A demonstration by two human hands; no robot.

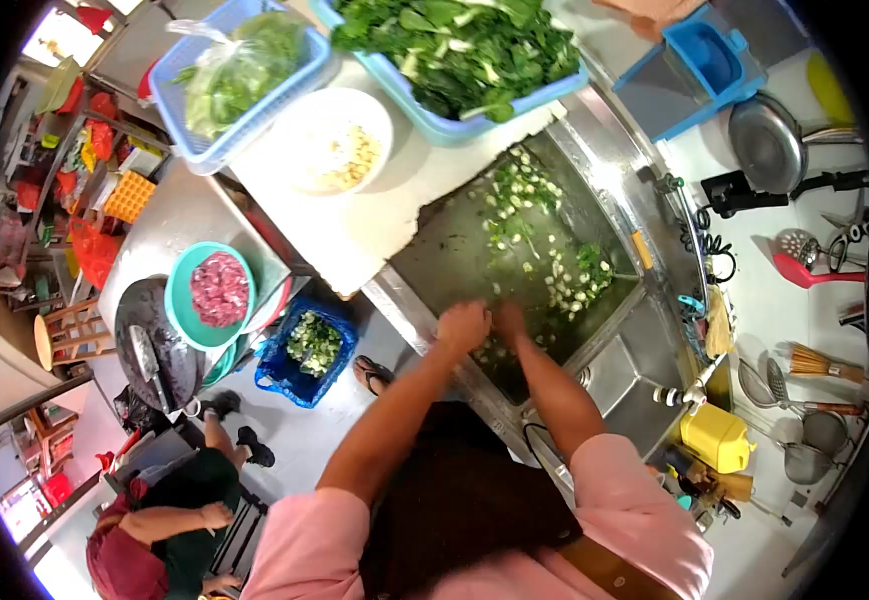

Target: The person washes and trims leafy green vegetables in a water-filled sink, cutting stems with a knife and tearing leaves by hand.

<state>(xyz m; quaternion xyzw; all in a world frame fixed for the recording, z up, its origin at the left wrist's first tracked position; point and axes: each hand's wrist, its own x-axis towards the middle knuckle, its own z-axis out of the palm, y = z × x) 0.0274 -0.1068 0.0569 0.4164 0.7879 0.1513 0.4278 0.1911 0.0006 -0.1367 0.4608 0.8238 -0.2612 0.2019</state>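
Both arms reach down into a metal sink (454, 262) of murky water. My left hand (464, 326) is at the water near the sink's front edge, its fingers bent and closed; what it holds, if anything, is hidden. Close on its right, my right hand (508, 320) is blurred and partly under the surface, so its fingers do not show clearly. Cut greens with white stem pieces (576, 280) float to the right of the hands, and more chopped greens (522, 195) float toward the back.
A white board (354, 235) bears a white bowl (339, 140). Behind are baskets of greens (544, 105). At left are a teal bowl of meat (220, 288) and a lined bin (269, 375). Another person (169, 500) sits lower left. An empty basin (634, 375) adjoins the sink.
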